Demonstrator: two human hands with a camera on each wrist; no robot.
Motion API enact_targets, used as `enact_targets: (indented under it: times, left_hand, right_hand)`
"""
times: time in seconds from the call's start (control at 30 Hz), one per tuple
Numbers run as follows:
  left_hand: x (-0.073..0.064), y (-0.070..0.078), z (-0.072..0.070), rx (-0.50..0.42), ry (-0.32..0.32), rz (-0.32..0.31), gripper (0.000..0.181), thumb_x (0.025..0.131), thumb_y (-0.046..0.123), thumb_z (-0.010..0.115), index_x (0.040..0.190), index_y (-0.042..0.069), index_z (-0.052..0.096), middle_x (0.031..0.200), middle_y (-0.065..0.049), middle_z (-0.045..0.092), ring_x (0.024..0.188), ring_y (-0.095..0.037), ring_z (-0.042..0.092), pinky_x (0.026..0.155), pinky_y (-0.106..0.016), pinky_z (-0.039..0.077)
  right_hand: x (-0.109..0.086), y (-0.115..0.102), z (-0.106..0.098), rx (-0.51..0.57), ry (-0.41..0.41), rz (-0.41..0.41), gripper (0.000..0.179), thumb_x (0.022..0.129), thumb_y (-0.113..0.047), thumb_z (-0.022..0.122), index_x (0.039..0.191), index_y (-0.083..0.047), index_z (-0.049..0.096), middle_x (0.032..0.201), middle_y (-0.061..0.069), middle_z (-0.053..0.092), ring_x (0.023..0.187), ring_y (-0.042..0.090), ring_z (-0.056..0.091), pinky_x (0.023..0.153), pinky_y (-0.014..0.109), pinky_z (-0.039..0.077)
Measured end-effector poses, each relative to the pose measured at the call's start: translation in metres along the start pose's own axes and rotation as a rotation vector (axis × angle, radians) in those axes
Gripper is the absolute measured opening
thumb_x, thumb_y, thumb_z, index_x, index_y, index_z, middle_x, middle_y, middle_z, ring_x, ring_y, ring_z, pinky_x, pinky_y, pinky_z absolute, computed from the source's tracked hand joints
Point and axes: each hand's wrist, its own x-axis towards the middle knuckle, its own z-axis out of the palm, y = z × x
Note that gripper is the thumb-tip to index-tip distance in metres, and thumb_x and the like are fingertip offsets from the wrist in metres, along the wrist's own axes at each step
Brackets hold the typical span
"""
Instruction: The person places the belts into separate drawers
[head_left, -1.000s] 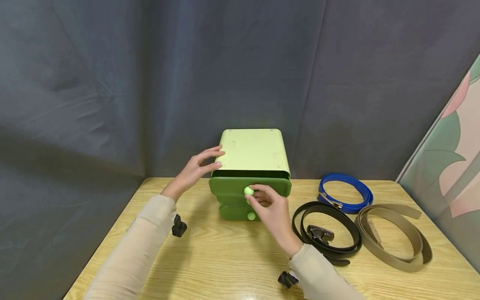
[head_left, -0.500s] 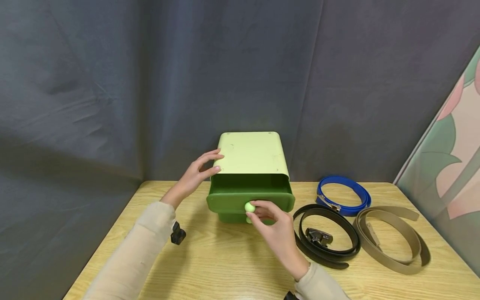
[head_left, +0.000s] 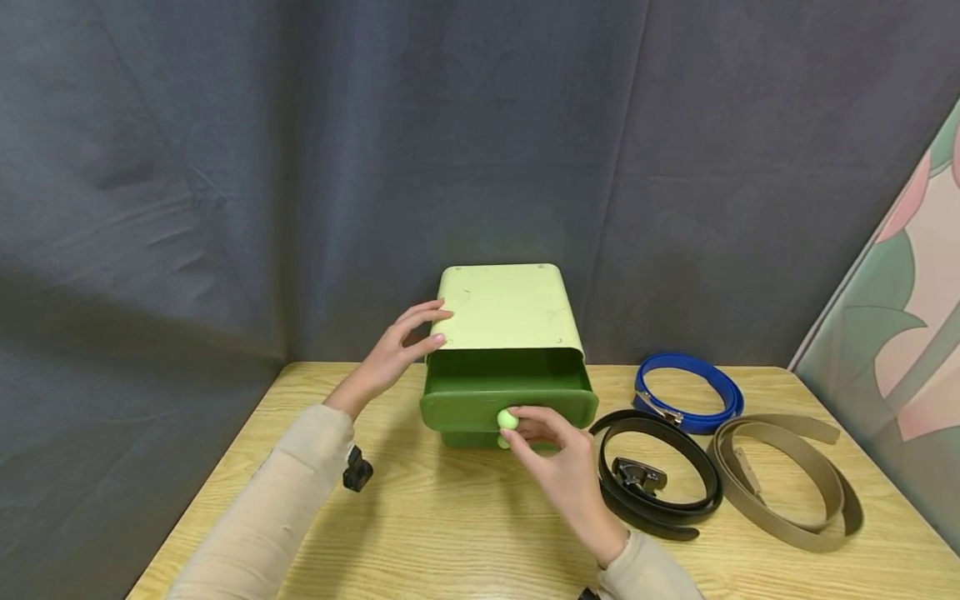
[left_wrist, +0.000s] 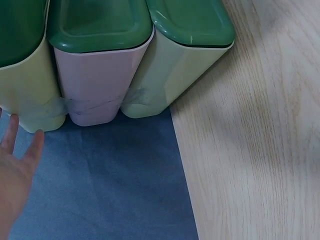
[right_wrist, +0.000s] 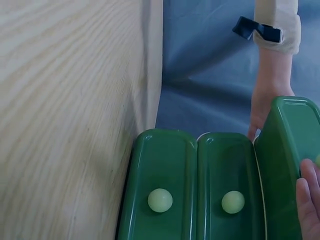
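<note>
A small drawer unit point(head_left: 506, 304) with a pale yellow-green top stands at the back of the table. Its dark green top drawer point(head_left: 457, 412) is pulled well out, and the inside that shows holds nothing. With thumb and fingertips my right hand point(head_left: 562, 462) pinches the round light-green knob point(head_left: 507, 418) on that drawer. My left hand point(head_left: 397, 343) rests its extended fingers against the unit's upper left edge. Beneath, the middle drawer point(right_wrist: 230, 165) and bottom drawer point(right_wrist: 162, 160) are closed, as the right wrist view shows. A pink tier point(left_wrist: 95, 85) shows in the left wrist view.
Three coiled belts lie on the table to the right: a blue one point(head_left: 701, 422) at the back, a black one point(head_left: 711, 482) nearer my right wrist, and a tan one point(head_left: 810, 537) farthest right. A grey curtain point(head_left: 480, 142) hangs behind the unit.
The top drawer has slid out toward me with my right hand on its knob, mostly before the half-second frame. My left hand has stayed on the unit's edge.
</note>
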Motion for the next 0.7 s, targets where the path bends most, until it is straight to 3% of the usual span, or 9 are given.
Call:
enact_targets:
  times: [0.13, 0.33, 0.7]
  left_hand:
    - [0.000, -0.001, -0.001, -0.004, 0.005, -0.002, 0.041, 0.101, 0.009, 0.055, 0.140, -0.003, 0.051, 0.157, -0.017, 0.029, 0.146, -0.032, 0.021, 0.110, -0.060, 0.026]
    - [0.000, -0.001, -0.001, -0.001, 0.006, -0.010, 0.041, 0.101, 0.011, 0.056, 0.140, -0.003, 0.052, 0.157, -0.016, 0.030, 0.146, -0.031, 0.022, 0.110, -0.057, 0.028]
    - [0.001, -0.002, 0.003, -0.001, 0.006, -0.007, 0.040, 0.100, 0.010, 0.058, 0.138, -0.003, 0.054, 0.156, -0.016, 0.032, 0.145, -0.032, 0.024, 0.109, -0.059, 0.027]
  right_hand:
    - [-0.009, 0.006, -0.001, 0.016, -0.012, 0.004, 0.040, 0.070, 0.013, 0.082, 0.104, -0.006, 0.072, 0.081, 0.006, 0.073, 0.067, 0.014, 0.069, 0.060, 0.022, 0.054]
    - [-0.017, -0.003, -0.007, 0.034, -0.046, 0.009, 0.040, 0.071, 0.013, 0.081, 0.104, -0.007, 0.072, 0.084, 0.009, 0.073, 0.069, 0.013, 0.069, 0.062, 0.020, 0.054]
    - [-0.031, -0.013, -0.014, 0.053, -0.064, 0.076, 0.033, 0.075, 0.008, 0.081, 0.101, -0.009, 0.074, 0.092, 0.004, 0.075, 0.074, 0.011, 0.070, 0.069, 0.021, 0.055]
